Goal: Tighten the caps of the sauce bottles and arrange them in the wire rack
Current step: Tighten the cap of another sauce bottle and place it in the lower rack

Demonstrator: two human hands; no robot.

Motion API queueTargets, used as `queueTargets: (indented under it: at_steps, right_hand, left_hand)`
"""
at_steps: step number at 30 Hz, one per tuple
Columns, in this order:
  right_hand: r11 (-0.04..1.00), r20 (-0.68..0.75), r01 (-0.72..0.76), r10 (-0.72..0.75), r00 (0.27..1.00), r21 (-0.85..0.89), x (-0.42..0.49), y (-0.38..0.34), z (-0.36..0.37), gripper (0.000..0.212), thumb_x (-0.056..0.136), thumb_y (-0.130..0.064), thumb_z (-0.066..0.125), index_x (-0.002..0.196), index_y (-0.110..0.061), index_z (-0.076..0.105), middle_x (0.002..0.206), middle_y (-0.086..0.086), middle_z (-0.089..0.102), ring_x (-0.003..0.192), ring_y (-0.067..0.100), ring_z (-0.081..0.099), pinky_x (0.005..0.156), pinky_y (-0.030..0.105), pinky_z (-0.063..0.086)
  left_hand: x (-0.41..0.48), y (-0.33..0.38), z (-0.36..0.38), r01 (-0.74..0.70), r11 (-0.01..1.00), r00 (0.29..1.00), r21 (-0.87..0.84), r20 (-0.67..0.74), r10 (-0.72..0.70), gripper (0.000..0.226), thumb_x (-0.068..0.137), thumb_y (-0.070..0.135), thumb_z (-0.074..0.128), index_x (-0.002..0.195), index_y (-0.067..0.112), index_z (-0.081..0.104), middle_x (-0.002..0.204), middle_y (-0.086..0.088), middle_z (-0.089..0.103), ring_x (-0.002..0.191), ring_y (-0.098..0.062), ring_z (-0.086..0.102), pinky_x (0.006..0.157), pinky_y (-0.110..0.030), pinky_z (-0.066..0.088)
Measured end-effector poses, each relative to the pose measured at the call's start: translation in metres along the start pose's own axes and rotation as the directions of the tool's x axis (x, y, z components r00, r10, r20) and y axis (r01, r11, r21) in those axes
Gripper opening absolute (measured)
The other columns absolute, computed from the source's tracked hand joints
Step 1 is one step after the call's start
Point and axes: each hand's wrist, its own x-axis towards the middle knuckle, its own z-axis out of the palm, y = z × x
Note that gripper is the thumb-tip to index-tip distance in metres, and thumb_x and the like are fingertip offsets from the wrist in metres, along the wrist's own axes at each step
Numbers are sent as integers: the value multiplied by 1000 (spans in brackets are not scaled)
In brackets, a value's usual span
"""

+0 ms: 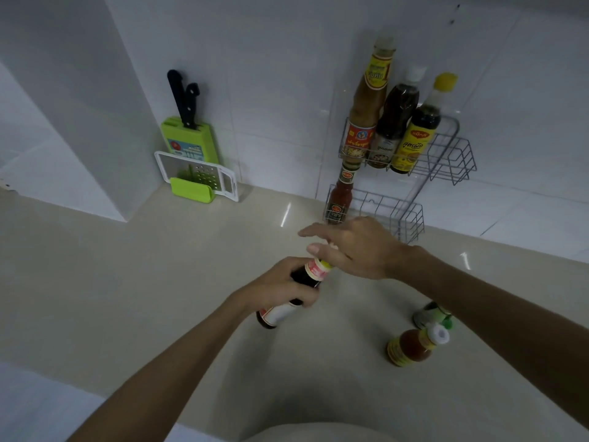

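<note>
We hold a dark sauce bottle (287,298) tilted above the table (159,282), our left hand (280,288) wrapped around its body to steady it. Our right hand (353,250) sits over the cap, thumb and fingers closing on it, index finger extended, likely to twist it tight. Two bottles (414,346) wait on the table nearby. Against the wall, the wire rack (452,154) already carries four bottles (385,132).
</note>
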Motion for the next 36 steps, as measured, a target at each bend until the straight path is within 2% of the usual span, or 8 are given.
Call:
queueTargets:
  at_steps: [2, 6, 11, 16, 22, 29, 32, 36]
  right_hand:
    - [983, -18, 117, -121, 993, -144, -7, 2, -3, 53, 98, -43, 21, 122, -22, 63, 79, 3, 75, 59, 19, 66, 54, 30, 48]
    - [912, 35, -303, 324, 945, -276, 3, 6, 17, 34, 101, -30, 33, 114, -13, 59, 107, 13, 68, 91, 33, 65, 76, 43, 55]
    - [874, -26, -484, 485, 874, 48, 2, -3, 23, 71, 98, -56, 9, 91, -14, 66, 89, 11, 70, 81, 29, 66, 78, 42, 54]
    - [770, 24, -616, 622, 783, 168, 16, 0, 27, 61, 99, -53, 18, 99, -14, 65, 100, 11, 69, 87, 28, 65, 84, 43, 53]
    - [997, -127, -51, 57, 990, 49, -7, 6, 8, 39, 98, -47, 23, 103, -18, 48, 67, 6, 67, 50, 26, 58, 48, 31, 45]
    - [756, -68, -642, 652, 755, 127, 6, 4, 46, 24, 95, -29, 43, 99, -8, 54, 86, 9, 55, 70, 26, 50, 58, 31, 35]
    - [616, 23, -565, 665, 747, 550, 5, 8, 24, 34, 92, -33, 51, 74, -4, 55, 71, 9, 54, 63, 17, 47, 56, 30, 34]
    - [728, -34, -425, 522, 852, 538, 11, 24, -26, 26, 93, -24, 53, 80, -3, 62, 89, 15, 67, 80, 21, 62, 71, 37, 52]
  left_hand:
    - [-3, 5, -1, -18, 1000, 998, -11, 62, 19, 15, 61, -5, 62, 70, 3, 52, 63, -5, 52, 58, -16, 48, 56, -29, 39]
    - [4, 2, 23, 81, 945, 893, 317, -445, 72, 17, 63, 22, 70, 71, 28, 56, 60, 8, 56, 55, -12, 51, 54, -24, 35]
    - [9, -7, 26, 39, 993, 922, 108, -388, 6, 16, 52, 25, 66, 61, 30, 54, 58, 6, 55, 55, -15, 49, 56, -31, 38]
    - [15, -5, 30, 162, 910, 799, 382, -592, 106, 18, 67, 28, 69, 80, 23, 59, 64, 5, 61, 60, -16, 57, 54, -27, 41]
    - [7, -1, -2, -52, 999, 993, 12, -101, 53, 13, 59, 0, 61, 65, 8, 52, 57, 0, 52, 54, -14, 47, 55, -29, 38]
    - [20, -4, 38, 224, 858, 766, 462, -628, 138, 18, 70, 31, 64, 79, 25, 49, 67, 5, 60, 64, -19, 57, 52, -25, 39]
    - [23, -1, 32, 81, 881, 782, 467, -578, 234, 25, 74, 24, 68, 87, 27, 46, 73, 10, 54, 66, -15, 53, 51, -23, 34]
    - [28, 1, 6, -146, 986, 938, 82, -306, 164, 76, 70, 13, 80, 128, 38, 38, 113, 9, 58, 93, -7, 62, 77, -21, 54]
